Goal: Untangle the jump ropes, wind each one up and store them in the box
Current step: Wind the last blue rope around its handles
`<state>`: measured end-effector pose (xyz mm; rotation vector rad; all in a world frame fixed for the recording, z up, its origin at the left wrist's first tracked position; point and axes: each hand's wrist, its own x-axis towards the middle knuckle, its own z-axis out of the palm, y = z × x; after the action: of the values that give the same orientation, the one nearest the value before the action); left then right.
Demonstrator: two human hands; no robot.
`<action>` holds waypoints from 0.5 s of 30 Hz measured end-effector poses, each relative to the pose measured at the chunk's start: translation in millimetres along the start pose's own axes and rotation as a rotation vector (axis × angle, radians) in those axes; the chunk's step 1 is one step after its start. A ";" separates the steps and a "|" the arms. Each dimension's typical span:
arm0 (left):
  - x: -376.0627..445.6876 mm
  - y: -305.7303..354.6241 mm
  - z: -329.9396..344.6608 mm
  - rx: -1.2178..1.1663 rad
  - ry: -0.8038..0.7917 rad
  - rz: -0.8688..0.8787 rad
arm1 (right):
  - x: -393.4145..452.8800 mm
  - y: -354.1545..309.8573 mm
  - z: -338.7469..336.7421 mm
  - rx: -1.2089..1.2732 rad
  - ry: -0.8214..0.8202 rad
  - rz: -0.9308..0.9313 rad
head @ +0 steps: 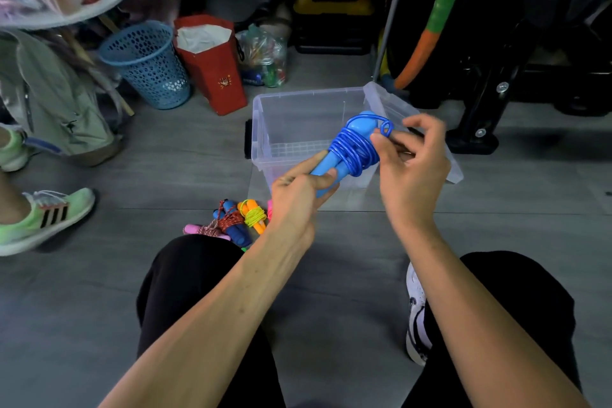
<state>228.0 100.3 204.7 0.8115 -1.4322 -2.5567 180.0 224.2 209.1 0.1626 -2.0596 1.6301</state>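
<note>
Right of the frame's centre, my right hand pinched the last loop of blue cord between thumb and forefinger, up by the rounded handle ends. My left hand was curled round the lower ends of the two blue handles, holding them side by side as one bundle. So the blue jump rope sat in the air between my hands, just in front of the clear plastic box, which stood open on the grey floor with nothing that I could make out inside it.

I judged the cord thin, springy and slick, the kind that wants to uncoil the instant it is let go; the loose end needed tucking under a tight turn before release. The handles looked hard and light, the firm place to hold, low down and clear of the windings. Whether the loop was already threaded under a turn I could not tell, as my fingers hid it.

Below my left wrist lay a small heap of other wound ropes, one with yellow cord on orange handles, another red-flecked on blue, touching one another.
</note>
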 end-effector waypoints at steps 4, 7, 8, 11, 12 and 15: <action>2.8 -3.1 2.5 0.021 -0.017 0.034 | 3.7 9.2 -5.3 -0.093 0.017 -0.084; -1.0 -6.6 7.2 0.126 -0.085 0.188 | 3.7 17.6 -8.6 -0.220 0.049 -0.278; -2.4 -7.5 8.7 0.164 -0.104 0.241 | 3.5 20.0 -10.1 -0.252 0.035 -0.312; -4.8 -9.4 13.0 0.232 -0.115 0.346 | 2.9 23.8 -13.3 -0.276 0.012 -0.264; -5.1 -10.7 14.0 0.255 -0.111 0.371 | 3.6 22.8 -14.1 -0.253 0.032 -0.190; -5.6 -14.6 15.7 0.330 -0.105 0.431 | 7.4 21.6 -15.5 -0.184 0.083 0.001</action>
<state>227.4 122.3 201.5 0.3463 -1.8543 -2.0983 169.9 246.2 195.9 0.0295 -2.1317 1.4147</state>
